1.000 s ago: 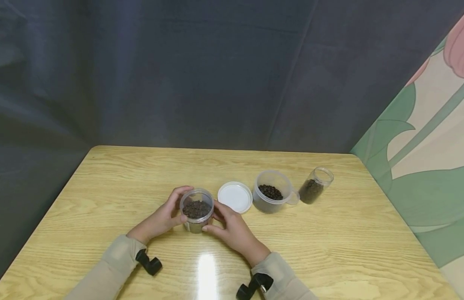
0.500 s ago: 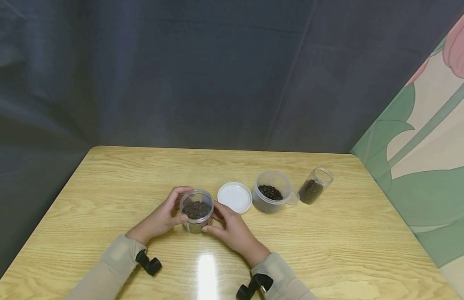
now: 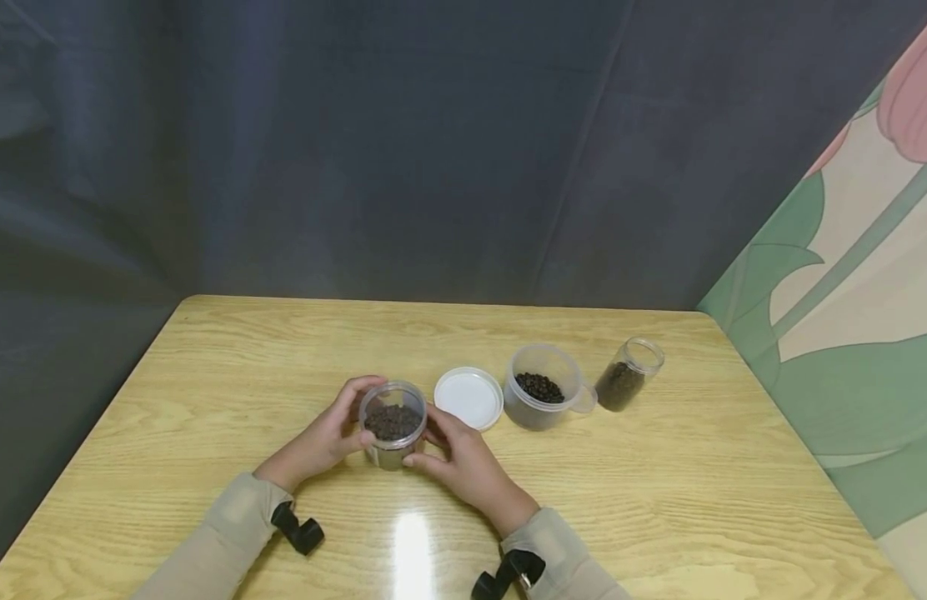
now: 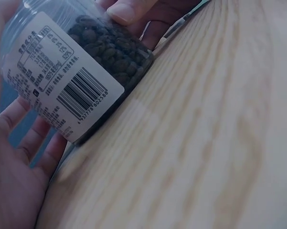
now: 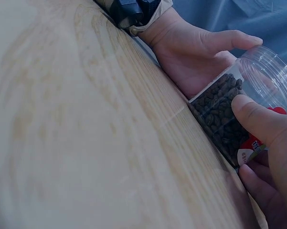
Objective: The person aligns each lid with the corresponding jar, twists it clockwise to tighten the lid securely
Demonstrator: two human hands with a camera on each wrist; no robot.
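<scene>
A clear plastic jar (image 3: pixel 391 457) without a lid stands upright on the table, partly filled with dark bean-like pieces (image 3: pixel 392 422). My left hand (image 3: pixel 324 437) holds it from the left, thumb at the near side of the rim and fingers curving behind. From the right, my right hand (image 3: pixel 467 467) grips the lower wall, its thumb (image 5: pixel 258 117) pressed against the side. A white label with a barcode (image 4: pixel 81 95) shows on the jar in the left wrist view. Part of a red label (image 5: pixel 250 143) shows beside the right fingers in the right wrist view.
A white round lid (image 3: pixel 468 398) lies just right of the jar. Beside it stands a translucent measuring cup (image 3: pixel 534 415) with dark beans, its handle pointing right. Farther right is a clear glass-like jar (image 3: pixel 621 385) of dark contents. A dark curtain (image 3: pixel 433 167) hangs behind the wooden table (image 3: pixel 658 500).
</scene>
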